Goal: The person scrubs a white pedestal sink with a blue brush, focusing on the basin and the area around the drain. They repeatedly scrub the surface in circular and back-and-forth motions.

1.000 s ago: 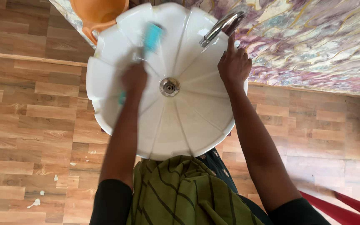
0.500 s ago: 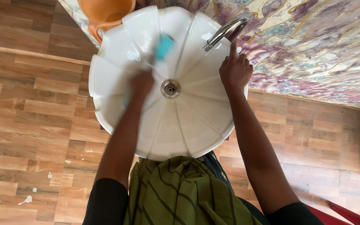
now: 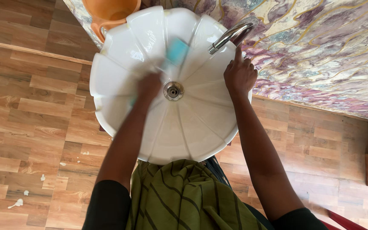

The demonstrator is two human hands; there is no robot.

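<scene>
A white fluted wash basin [image 3: 120, 81] with a metal drain [image 3: 173, 90] at its centre fills the upper middle of the head view. My left hand [image 3: 148, 86] grips a teal-headed scrubbing brush [image 3: 176, 51], blurred by motion, whose head lies on the basin's far inner wall. My right hand [image 3: 239, 74] rests on the basin's right rim, its index finger pointing up against the chrome tap [image 3: 231, 35]. Whether water runs from the tap I cannot tell.
An orange plastic mug [image 3: 109, 12] stands beyond the basin at the upper left. A marbled purple-and-gold wall [image 3: 320, 47] lies to the right. Wood-pattern tiles [image 3: 35, 123] cover the floor, with white specks at the lower left. A red object [image 3: 346, 221] shows at the bottom right.
My left hand has swept the brush to the right across the basin's far wall, from left of centre to above the drain. My right hand has stayed at the tap.
</scene>
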